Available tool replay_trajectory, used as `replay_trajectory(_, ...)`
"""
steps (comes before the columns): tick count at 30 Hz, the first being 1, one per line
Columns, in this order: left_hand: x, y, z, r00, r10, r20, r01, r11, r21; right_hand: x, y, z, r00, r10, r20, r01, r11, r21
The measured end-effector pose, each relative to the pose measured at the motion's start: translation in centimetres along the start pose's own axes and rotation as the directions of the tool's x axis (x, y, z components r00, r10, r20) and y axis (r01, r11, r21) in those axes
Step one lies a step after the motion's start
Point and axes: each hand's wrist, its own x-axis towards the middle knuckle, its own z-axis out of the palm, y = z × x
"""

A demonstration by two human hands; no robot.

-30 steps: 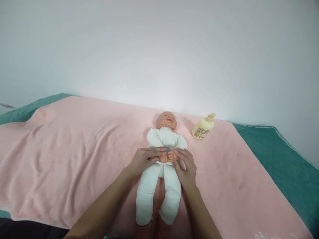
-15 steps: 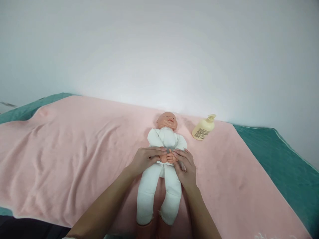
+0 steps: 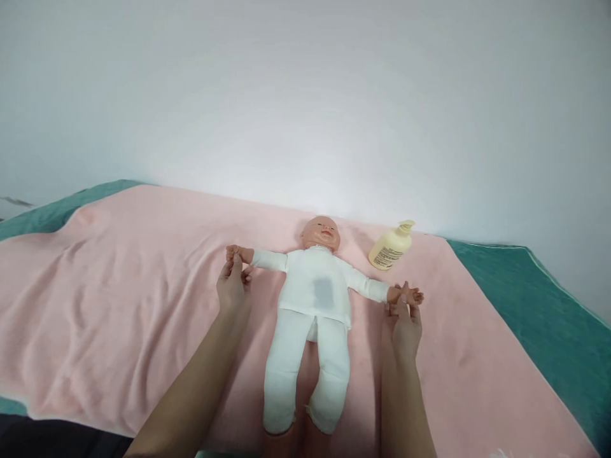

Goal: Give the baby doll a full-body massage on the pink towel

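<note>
A baby doll (image 3: 296,280) with a white cloth body lies on its back, head toward the wall, both arms spread out to the sides. A grey square marks its chest. My left hand (image 3: 233,285) pinches the doll's hand on the left between thumb and fingers. On the other side, my right hand (image 3: 405,324) grips the doll's other hand, thumb on top and fingers beneath. The doll's lower legs run toward me and its feet are cut off by the frame's bottom edge.
A pale yellow pump bottle (image 3: 390,248) stands right of the doll's head, close to its outstretched arm. Under everything lies a wrinkled pink blanket (image 3: 157,299) over a green cloth (image 3: 539,305). A white wall (image 3: 305,95) rises behind.
The doll's arms have swung from folded together over its belly to stretched out sideways. My hands have moved apart with them, left hand leftward and right hand rightward.
</note>
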Motion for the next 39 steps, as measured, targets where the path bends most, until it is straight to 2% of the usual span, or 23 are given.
replay_trajectory(2, 0.9, -0.1, -0.5, 0.992, -0.123, -0.030, 0.121, 0.991, -0.052, 1.0, 0.7, -0.8, 0.993, 0.108, -0.049, -0.105, 0.993, 0.059)
replay_trajectory(5, 1.6, -0.2, -0.6, 0.971, -0.232, -0.059, 0.219, 0.960, -0.173, 1.8, 1.5, -1.3, 0.980, 0.167, -0.109, -0.154, 0.980, 0.123)
replay_trajectory(9, 1.7, -0.1, -0.1, 0.964, -0.251, -0.090, 0.230, 0.953, -0.194, 2.2, 2.2, -1.5, 0.987, 0.130, -0.093, -0.118, 0.985, 0.127)
replay_trajectory(13, 1.6, -0.1, -0.1, 0.967, -0.241, -0.077, 0.224, 0.958, -0.181, 2.4, 2.6, -1.9, 0.993, 0.088, -0.080, -0.084, 0.995, 0.052)
replay_trajectory(15, 1.5, -0.1, -0.3, 0.975, -0.208, -0.076, 0.198, 0.972, -0.128, 2.2, 2.5, -2.0, 0.995, 0.078, -0.069, -0.077, 0.997, 0.021)
replay_trajectory(17, 1.2, 0.0, -0.4, 0.990, -0.122, -0.066, 0.122, 0.992, -0.013, 1.7, 2.0, -1.7, 0.996, 0.075, -0.056, -0.075, 0.997, 0.010)
replay_trajectory(20, 0.1, 0.2, 0.0, 0.996, 0.087, 0.028, -0.090, 0.989, 0.118, 0.3, 0.8, -0.6, 0.999, -0.023, -0.024, 0.023, 1.000, -0.015)
replay_trajectory(22, -1.0, 0.3, 0.5, 0.965, 0.224, 0.134, -0.246, 0.953, 0.176, -0.8, 0.0, 0.6, 0.989, -0.150, -0.003, 0.149, 0.987, -0.057)
replay_trajectory(24, -2.1, 0.2, 0.9, 0.917, 0.298, 0.266, -0.367, 0.893, 0.262, -2.0, -0.6, 1.8, 0.967, -0.255, 0.029, 0.256, 0.961, -0.103)
replay_trajectory(26, -3.1, -0.3, 1.0, 0.865, 0.300, 0.403, -0.451, 0.817, 0.360, -3.2, -0.8, 2.7, 0.941, -0.331, 0.076, 0.339, 0.930, -0.140)
replay_trajectory(28, -3.8, -1.1, 0.8, 0.793, 0.275, 0.544, -0.541, 0.730, 0.418, -4.3, -0.7, 3.1, 0.912, -0.381, 0.150, 0.404, 0.898, -0.173)
replay_trajectory(29, -4.0, -1.5, 0.7, 0.739, 0.269, 0.617, -0.599, 0.682, 0.420, -4.7, -0.6, 3.2, 0.897, -0.394, 0.201, 0.431, 0.880, -0.199)
replay_trajectory(31, -4.1, -2.3, 0.5, 0.589, 0.259, 0.765, -0.723, 0.591, 0.357, -5.4, -0.2, 3.2, 0.853, -0.401, 0.333, 0.493, 0.829, -0.265)
replay_trajectory(33, -4.1, -2.7, 0.4, 0.416, 0.244, 0.876, -0.815, 0.528, 0.240, -5.8, 0.2, 3.2, 0.772, -0.413, 0.483, 0.590, 0.748, -0.304)
replay_trajectory(35, -4.0, -2.9, 0.4, 0.269, 0.237, 0.934, -0.870, 0.476, 0.130, -5.9, 0.5, 3.3, 0.651, -0.443, 0.616, 0.706, 0.651, -0.278)
replay_trajectory(37, -3.9, -2.9, 0.4, 0.176, 0.236, 0.956, -0.904, 0.422, 0.062, -5.8, 0.7, 3.4, 0.538, -0.477, 0.695, 0.794, 0.564, -0.227)
replay_trajectory(39, -4.0, -2.8, 0.6, 0.130, 0.221, 0.967, -0.925, 0.378, 0.038, -5.7, 0.8, 3.5, 0.470, -0.500, 0.728, 0.840, 0.505, -0.196)
